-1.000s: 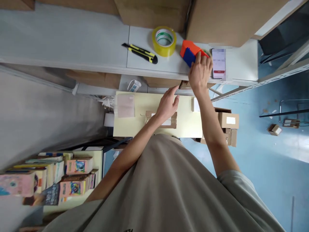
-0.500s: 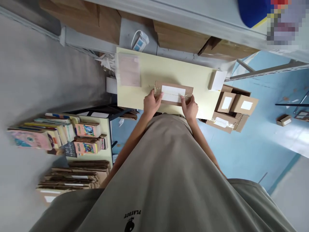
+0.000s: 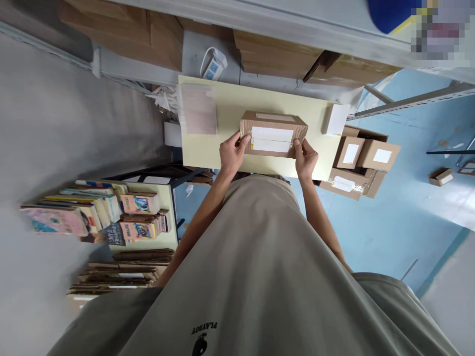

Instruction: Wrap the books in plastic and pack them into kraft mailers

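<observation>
A brown cardboard box (image 3: 272, 122) with white labels and clear tape on its sides is over the pale yellow tabletop (image 3: 230, 99). My left hand (image 3: 232, 154) grips its left end, thumb on the face toward me. At the other end, my right hand (image 3: 306, 157) pinches the lower right corner between thumb and fingers. One labelled face is turned to me, and a second label shows on the face beyond it. Whether the box rests on the table or is lifted, I cannot tell.
A translucent sheet (image 3: 199, 110) lies on the table's left, a white box (image 3: 337, 119) on its right. Behind are a power strip (image 3: 215, 66) and large cartons (image 3: 274, 53). Books (image 3: 139, 203) and flattened cardboard (image 3: 122, 277) are at left; labelled boxes (image 3: 349, 153) stand at right.
The box has tilted, so its far labelled face now shows. My right hand has shifted to the right, and my hands are farther apart on the box.
</observation>
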`<state>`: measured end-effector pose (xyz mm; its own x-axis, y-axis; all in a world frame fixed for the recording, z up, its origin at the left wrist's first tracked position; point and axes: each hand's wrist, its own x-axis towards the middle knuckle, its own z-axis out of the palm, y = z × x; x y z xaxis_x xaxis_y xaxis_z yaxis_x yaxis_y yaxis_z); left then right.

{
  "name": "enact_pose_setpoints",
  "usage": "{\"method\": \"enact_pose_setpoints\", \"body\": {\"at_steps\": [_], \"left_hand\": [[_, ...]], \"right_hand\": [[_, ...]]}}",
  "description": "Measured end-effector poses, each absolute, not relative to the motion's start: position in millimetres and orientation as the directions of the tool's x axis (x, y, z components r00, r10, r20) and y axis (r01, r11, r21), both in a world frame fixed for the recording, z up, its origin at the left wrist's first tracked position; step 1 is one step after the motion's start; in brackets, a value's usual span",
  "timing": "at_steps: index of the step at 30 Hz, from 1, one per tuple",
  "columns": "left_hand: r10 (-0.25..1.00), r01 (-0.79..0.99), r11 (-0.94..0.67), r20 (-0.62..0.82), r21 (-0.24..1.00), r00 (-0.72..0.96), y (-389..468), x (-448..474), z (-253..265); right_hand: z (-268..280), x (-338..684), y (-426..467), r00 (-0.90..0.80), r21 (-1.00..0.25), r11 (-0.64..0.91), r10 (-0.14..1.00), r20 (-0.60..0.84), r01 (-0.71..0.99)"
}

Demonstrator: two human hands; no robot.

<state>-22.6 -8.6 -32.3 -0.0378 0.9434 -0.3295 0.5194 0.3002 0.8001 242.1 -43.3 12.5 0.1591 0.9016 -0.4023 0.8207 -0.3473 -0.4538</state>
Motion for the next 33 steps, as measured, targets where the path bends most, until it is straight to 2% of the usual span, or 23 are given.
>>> {"method": "enact_pose_setpoints", "body": {"at_steps": [2,4,11,15,19,21,24,30,33], "left_hand": [[0.961,0.464,0.251,-0.277,0.849,-0.013,-4.2,-26.9,-33.2],[0.964,0.448,0.243,-0.264,0.86,-0.015,-0.7,-30.9,-40.5],[0.906,0.503,0.385,-0.422,0.774,-0.045,-12.6,-41.9,-88.9],[0.849,0.491,0.467,-0.528,0.736,-0.016,-16.0,-52.6,-115.6],[0.856,0.446,0.486,-0.513,0.752,-0.066,8.9,-55.4,-130.2],[0.861,0.355,0.496,-0.502,0.793,-0.08,28.2,-50.2,-132.0],[0.857,0.231,0.506,-0.515,0.831,-0.026,53.0,-38.4,-127.1],[0.868,0.186,0.495,-0.495,0.849,-0.048,61.3,-37.2,-94.6],[0.871,0.124,0.492,-0.485,0.862,-0.083,48.4,-45.9,-79.8]], "right_hand": [[9.8,249.4,-42.2,0.266,-0.488,-0.392,0.913,-0.308,0.78],[1.2,255.2,-42.0,0.303,-0.506,-0.405,0.912,-0.275,0.761],[-64.3,260.8,-61.3,0.225,-0.554,-0.475,0.859,-0.459,0.684],[-88.8,269.7,-71.9,0.104,-0.532,-0.468,0.811,-0.576,0.706],[-93.7,281.5,-57.6,0.197,-0.51,-0.535,0.795,-0.573,0.674],[-93.3,284.1,-43.0,0.259,-0.567,-0.572,0.802,-0.538,0.593],[-90.4,282.5,-21.2,0.254,-0.656,-0.574,0.814,-0.522,0.491],[-69.4,278.1,-9.1,0.245,-0.656,-0.533,0.841,-0.483,0.534],[-64.4,279.4,-20.0,0.243,-0.714,-0.517,0.855,-0.458,0.472]]}}
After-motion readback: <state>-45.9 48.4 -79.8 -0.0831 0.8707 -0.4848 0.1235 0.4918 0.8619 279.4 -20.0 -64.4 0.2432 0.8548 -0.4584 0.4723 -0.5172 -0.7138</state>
